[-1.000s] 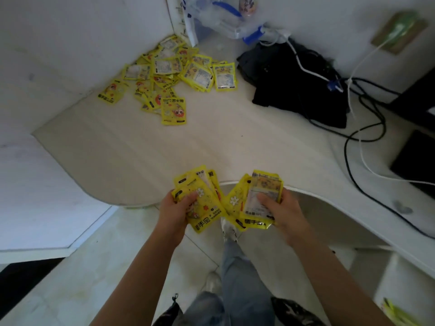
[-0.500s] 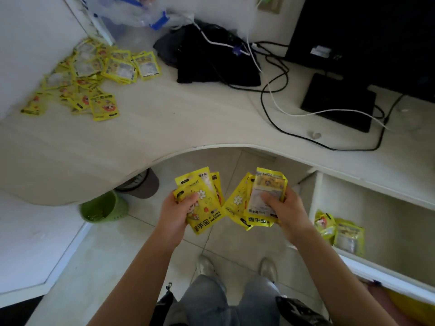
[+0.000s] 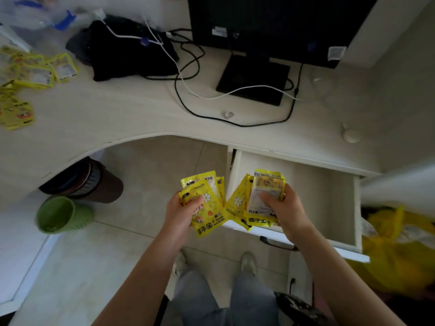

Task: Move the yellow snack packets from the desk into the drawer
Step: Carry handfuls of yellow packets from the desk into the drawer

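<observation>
My left hand (image 3: 182, 211) grips a fan of yellow snack packets (image 3: 208, 208) over the floor, just left of the open drawer (image 3: 329, 198). My right hand (image 3: 286, 208) grips a second bunch of yellow packets (image 3: 261, 196) above the drawer's front left corner. The drawer is white and pulled out under the desk; the part I can see holds nothing, and my right hand hides its front left. A pile of more yellow packets (image 3: 28, 74) lies on the desk (image 3: 117, 114) at the far left.
A black monitor (image 3: 270, 29) on its base, black and white cables (image 3: 188, 90) and a black cloth bundle (image 3: 127, 50) sit on the desk. Under the desk stand a green bin (image 3: 61, 214) and a brown bin (image 3: 94, 182). A yellow bag (image 3: 400, 243) lies right of the drawer.
The view has swung right, bringing the drawer under my hands. Both hands still hold their packets, and the right one now hangs over the drawer's corner.
</observation>
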